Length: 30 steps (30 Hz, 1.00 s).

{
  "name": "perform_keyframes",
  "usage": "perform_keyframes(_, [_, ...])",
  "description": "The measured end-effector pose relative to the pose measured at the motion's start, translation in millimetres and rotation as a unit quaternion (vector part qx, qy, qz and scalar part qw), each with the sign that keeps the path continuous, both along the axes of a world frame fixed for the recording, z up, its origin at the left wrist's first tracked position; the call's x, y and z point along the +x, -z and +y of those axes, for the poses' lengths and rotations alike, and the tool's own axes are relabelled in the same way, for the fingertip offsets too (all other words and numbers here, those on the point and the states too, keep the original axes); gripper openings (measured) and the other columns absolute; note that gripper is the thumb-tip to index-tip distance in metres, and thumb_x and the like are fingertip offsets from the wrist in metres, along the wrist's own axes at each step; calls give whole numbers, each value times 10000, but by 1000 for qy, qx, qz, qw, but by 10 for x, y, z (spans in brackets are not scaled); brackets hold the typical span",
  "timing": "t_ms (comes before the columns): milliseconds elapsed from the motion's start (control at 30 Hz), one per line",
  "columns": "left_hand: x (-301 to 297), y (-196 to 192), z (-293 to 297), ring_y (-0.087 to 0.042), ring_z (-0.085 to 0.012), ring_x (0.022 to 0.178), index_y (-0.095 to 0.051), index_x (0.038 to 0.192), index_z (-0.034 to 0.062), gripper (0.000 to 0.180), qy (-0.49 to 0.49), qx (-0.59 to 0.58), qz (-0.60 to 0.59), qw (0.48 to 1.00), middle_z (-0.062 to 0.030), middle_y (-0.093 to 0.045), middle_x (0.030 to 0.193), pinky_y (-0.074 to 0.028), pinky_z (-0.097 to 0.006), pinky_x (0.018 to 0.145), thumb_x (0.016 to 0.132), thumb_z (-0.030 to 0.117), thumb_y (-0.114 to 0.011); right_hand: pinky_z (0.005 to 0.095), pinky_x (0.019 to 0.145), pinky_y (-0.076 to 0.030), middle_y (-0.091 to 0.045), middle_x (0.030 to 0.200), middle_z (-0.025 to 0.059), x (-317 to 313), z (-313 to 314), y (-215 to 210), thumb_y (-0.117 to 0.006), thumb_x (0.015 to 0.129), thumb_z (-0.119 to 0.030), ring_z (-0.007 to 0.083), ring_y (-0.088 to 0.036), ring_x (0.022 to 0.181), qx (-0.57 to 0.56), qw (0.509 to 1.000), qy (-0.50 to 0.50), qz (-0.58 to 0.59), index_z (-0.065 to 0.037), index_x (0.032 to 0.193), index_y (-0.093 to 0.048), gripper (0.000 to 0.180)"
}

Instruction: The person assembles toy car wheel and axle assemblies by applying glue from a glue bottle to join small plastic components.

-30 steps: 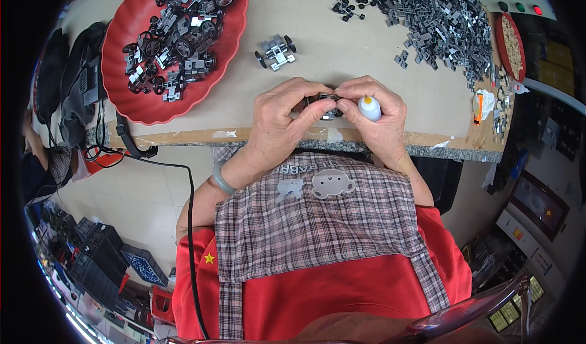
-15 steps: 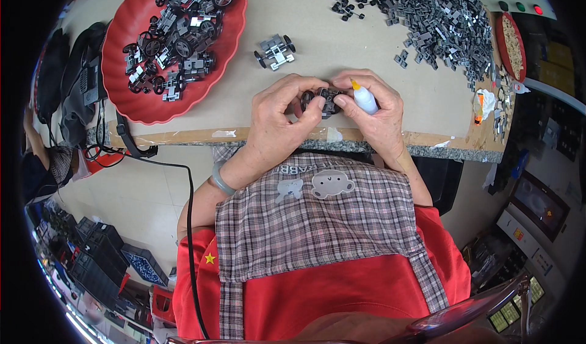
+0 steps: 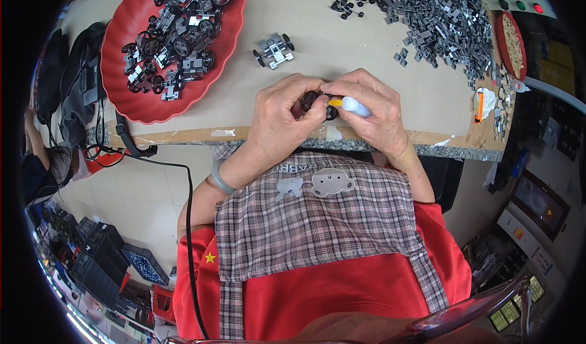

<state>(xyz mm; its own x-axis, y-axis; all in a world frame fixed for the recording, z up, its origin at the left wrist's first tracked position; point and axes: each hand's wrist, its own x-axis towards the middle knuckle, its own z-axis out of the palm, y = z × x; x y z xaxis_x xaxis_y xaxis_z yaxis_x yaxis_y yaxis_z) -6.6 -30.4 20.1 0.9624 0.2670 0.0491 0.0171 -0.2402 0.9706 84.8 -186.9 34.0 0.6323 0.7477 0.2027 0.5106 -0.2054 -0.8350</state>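
My left hand [image 3: 282, 115] grips a small dark wheeled toy car chassis [image 3: 315, 103] above the table's near edge. My right hand [image 3: 373, 107] holds a small white glue bottle [image 3: 353, 105] with an orange nozzle, its tip touching the chassis. Both hands press close together, and most of the chassis is hidden by my fingers. A finished grey toy car [image 3: 274, 49] sits on the table just beyond my left hand.
A red scalloped tray [image 3: 131, 94] with several assembled toy cars lies at the far left. A heap of grey plastic parts [image 3: 439, 20] covers the far right. A black cable [image 3: 189, 222] hangs off the table edge. A small red dish [image 3: 511, 42] stands at right.
Both hands have shifted slightly. The glue bottle has turned so that its nozzle now points left into the chassis, which my left hand has rotated.
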Motion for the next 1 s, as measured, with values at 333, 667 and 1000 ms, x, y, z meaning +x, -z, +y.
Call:
perform_keyframes(333, [49,-78,10,-585,-128,601,-659,973,19,178,11,0,13,1000,-84,-634,806,-459,-240,527,808,18,-592,265,681,-523,-660,886,82,95,-91,22,-689,752,29,149,-646,786,63,997,30,21,-16,937,-644,196])
perform_keyframes(667, [54,30,7,-487,-46,628,-626,974,-3,122,34,-245,55,967,-15,-576,741,-400,-215,544,892,68,-570,242,715,-500,-638,950,89,-32,-25,228,-673,805,44,127,-610,860,232,916,52,324,-19,974,-603,194])
perform_keyframes(1000, [19,32,30,-432,-6,620,-597,922,-5,86,47,-114,62,990,49,-518,696,-352,-168,533,917,75,-568,274,758,-507,-673,925,86,-31,-33,164,-735,748,13,157,-641,858,94,981,60,158,-10,936,-647,208])
